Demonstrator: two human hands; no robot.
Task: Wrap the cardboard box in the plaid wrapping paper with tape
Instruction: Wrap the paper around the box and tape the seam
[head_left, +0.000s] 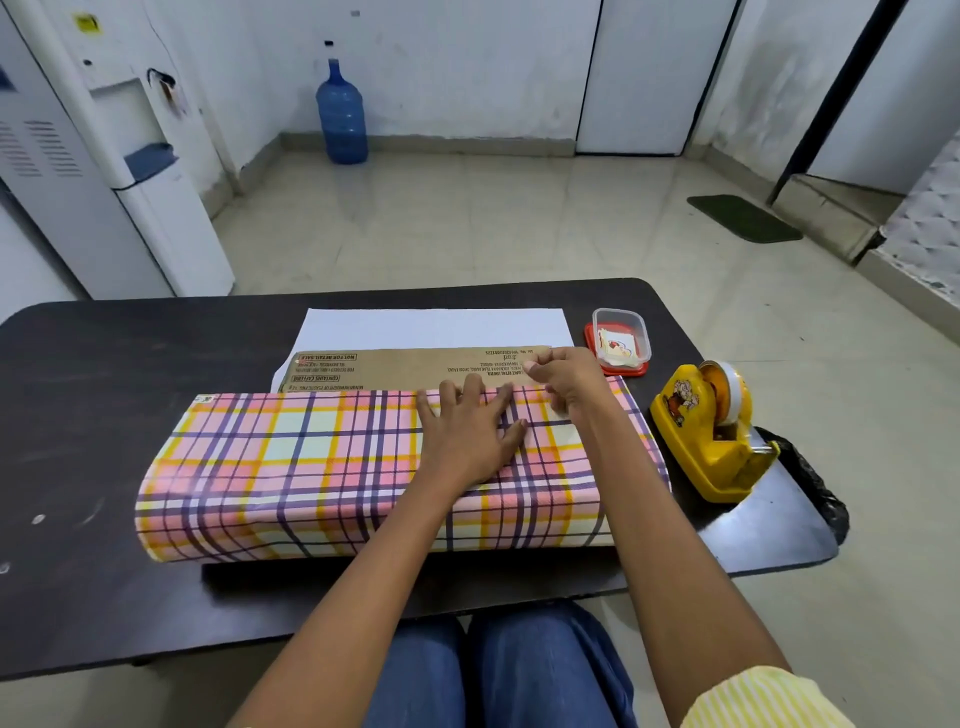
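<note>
The cardboard box (405, 368) lies flat on the dark table (104, 395), printed side up. Plaid wrapping paper (291, 467) is folded up over its near half; the paper's white underside (431, 327) sticks out beyond the box. My left hand (467, 431) presses flat on the plaid paper, fingers spread. Just to its right, at the paper's far edge, my right hand (563, 382) has curled fingers and seems to pinch a small clear piece of tape; the tape itself is hard to make out. A yellow tape dispenser (711, 436) stands right of the box.
A small clear plastic container (622, 340) on a red lid sits at the table's far right. A black plastic bag (815, 483) hangs by the right edge. On the floor beyond stand a blue water jug (340, 117) and a white water dispenser (104, 156).
</note>
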